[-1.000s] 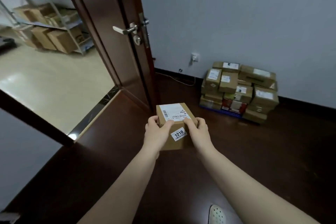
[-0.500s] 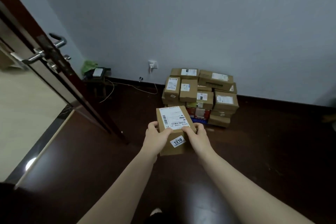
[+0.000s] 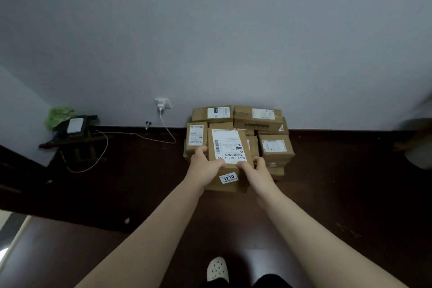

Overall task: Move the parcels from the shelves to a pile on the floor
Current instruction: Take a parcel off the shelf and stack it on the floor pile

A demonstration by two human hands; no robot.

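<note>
I carry a brown cardboard parcel (image 3: 228, 147) with a white shipping label on top and a small "1210" sticker on its near face. My left hand (image 3: 205, 167) grips its left near corner and my right hand (image 3: 253, 169) grips its right near corner, thumbs on top. Right behind it, against the grey wall, a pile of several labelled cardboard parcels (image 3: 268, 128) stands on the dark floor. The carried parcel hides the pile's middle.
A small dark stool (image 3: 80, 138) with a device and a green bag stands in the left corner. A white charger in a wall socket (image 3: 162, 104) trails a cable (image 3: 102, 147) over the floor. My white shoe (image 3: 217, 269) is at the bottom. Pale doorway floor lies bottom left.
I have walked closer and turned to face the pile, which is now larger and straight behind the parcel. The door has left the view. Both hands keep the same grip.
</note>
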